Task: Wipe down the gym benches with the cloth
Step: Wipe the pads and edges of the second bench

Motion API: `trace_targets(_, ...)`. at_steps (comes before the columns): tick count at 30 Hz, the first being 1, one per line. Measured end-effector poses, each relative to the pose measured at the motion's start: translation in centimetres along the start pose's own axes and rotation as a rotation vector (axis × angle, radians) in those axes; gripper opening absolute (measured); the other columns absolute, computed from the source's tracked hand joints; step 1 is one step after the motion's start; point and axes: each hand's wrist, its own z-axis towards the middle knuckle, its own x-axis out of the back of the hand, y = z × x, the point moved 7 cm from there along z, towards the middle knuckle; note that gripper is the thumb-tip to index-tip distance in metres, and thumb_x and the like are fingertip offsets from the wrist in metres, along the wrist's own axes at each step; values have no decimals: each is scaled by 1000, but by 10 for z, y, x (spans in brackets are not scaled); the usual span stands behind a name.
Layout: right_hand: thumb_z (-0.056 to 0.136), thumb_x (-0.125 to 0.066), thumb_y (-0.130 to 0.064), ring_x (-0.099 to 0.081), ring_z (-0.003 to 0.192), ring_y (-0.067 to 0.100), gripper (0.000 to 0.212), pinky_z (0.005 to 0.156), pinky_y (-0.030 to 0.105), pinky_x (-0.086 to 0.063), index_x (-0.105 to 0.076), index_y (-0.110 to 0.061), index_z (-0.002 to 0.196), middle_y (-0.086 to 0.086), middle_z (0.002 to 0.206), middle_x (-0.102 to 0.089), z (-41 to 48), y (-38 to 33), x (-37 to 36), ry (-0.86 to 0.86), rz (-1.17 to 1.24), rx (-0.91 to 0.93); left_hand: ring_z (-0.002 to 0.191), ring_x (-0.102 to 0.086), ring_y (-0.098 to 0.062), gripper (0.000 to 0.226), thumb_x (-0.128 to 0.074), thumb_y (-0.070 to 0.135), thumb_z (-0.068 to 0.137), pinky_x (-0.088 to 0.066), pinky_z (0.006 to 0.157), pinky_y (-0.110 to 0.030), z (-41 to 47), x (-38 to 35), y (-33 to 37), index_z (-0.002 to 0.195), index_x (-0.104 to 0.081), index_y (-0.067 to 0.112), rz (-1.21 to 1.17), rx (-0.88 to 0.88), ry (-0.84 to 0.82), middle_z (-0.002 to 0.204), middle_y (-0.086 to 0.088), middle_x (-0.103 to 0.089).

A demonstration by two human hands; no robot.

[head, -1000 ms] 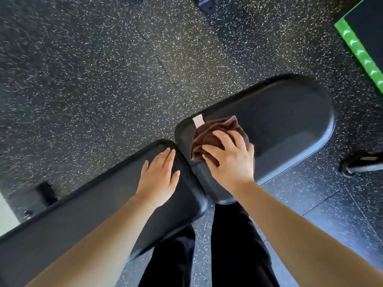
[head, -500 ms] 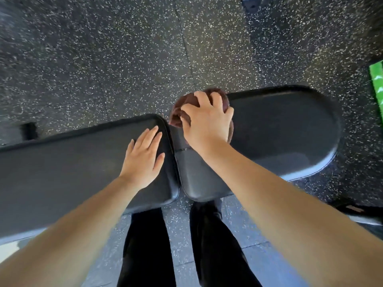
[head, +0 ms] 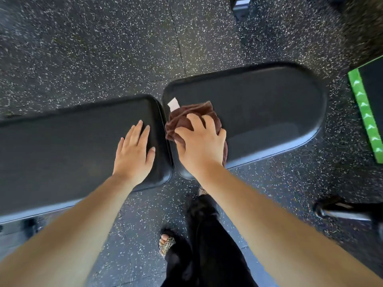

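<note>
Nearest the camera, a pair of legs in black trousers point(head: 207, 245) stands on the floor, with a foot in a patterned sandal point(head: 166, 242) showing at the left leg. Two bare forearms reach forward and down from the lower corners.

The left hand point(head: 133, 154) lies flat, palm down, on the long pad point(head: 62, 141) of the desk, near that pad's right end. Its fingers are straight and close together with the thumb out to the side, and it holds nothing.

The right hand point(head: 202, 146) is on the rounded pad point(head: 269, 104), just across the narrow gap between the two pads. Its fingers are spread and curled down over the cloth point(head: 186, 114), gripping the bunched fabric and pressing it onto the pad.

The cloth is brown and crumpled into a wad at the left end of the rounded pad, right beside the gap. Part of it shows beyond the fingertips and a little past the heel of the hand. A small white tag point(head: 173, 104) sticks out at its far-left edge.

Both pads are black, and the rounded one is tilted slightly away from the long one.

Beyond the desk lies a dark speckled floor point(head: 103, 48). At the right edge is a mat with a green strip point(head: 364, 114), nearer on the right a blurred metal bar point(head: 342, 212), and at the top a dark object point(head: 240, 5) that is too cut off to identify.
</note>
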Motion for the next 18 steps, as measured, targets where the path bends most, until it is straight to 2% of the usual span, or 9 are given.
trace_targets(5, 86, -57, -34, -37, 119, 31, 16, 87, 53, -36, -67, -30, 97, -1, 129, -51, 9, -4, -2, 122, 9, -68, 144, -6, -20, 57, -37, 34, 95, -7, 115, -45, -2, -10, -3, 147, -20, 17, 25, -27, 67, 158, -1, -9)
trace_targets(10, 85, -60, -35, -31, 121, 30, 23, 93, 57, -33, -63, -33, 107, -1, 132, -44, 47, -26, -13, 102, 8, -15, 145, -6, -18, 56, -25, 39, 96, -6, 116, -43, -6, -20, -4, 148, -18, 18, 79, -22, 181, 158, 0, -8)
trace_targets(18, 84, -57, -33, -35, 113, 28, 22, 85, 51, -33, -63, -30, 105, 0, 123, -47, 62, -34, -15, 234, -30, 6, 144, -8, -14, 54, -33, 37, 96, -10, 115, -42, -4, -22, -9, 146, -22, 21, 84, -65, 290, 157, 3, -13)
